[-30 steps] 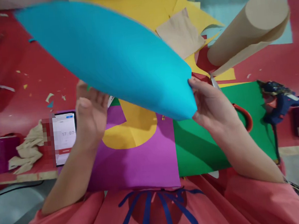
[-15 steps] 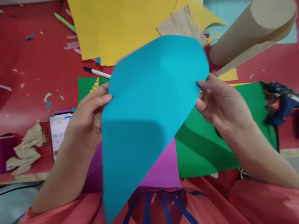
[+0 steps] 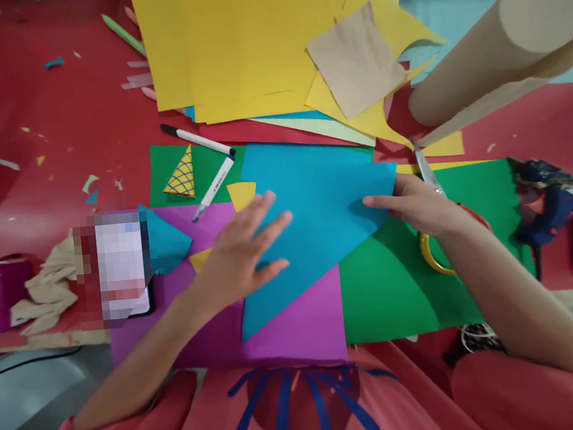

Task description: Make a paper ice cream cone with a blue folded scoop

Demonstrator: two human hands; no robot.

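A blue sheet of paper (image 3: pixel 310 206), cut to a taper, lies over purple paper (image 3: pixel 305 314) and green paper (image 3: pixel 398 285). My right hand (image 3: pixel 418 203) pinches its right edge between thumb and fingers. Over the sheet's left part is my left hand (image 3: pixel 244 249), fingers spread; whether it touches the paper I cannot tell. Yellow-handled scissors (image 3: pixel 433 259) lie partly hidden under my right forearm. Left of the sheet are a small yellow cone with blue crossed lines (image 3: pixel 183 176), a yellow paper piece (image 3: pixel 242 193) and a white marker (image 3: pixel 216 186).
Yellow sheets (image 3: pixel 236 45) cover the back. A rolled brown paper (image 3: pixel 483 50) stands at the back right, a blue glue gun (image 3: pixel 549 209) at the right. At the left are a phone (image 3: pixel 146 301), a blue paper piece (image 3: pixel 168 242) and crumpled tan paper (image 3: pixel 51 282).
The blue sheet has come down onto the papers. My left hand has let go of its left edge and moved right over it; the cone, markers and scissors now show.
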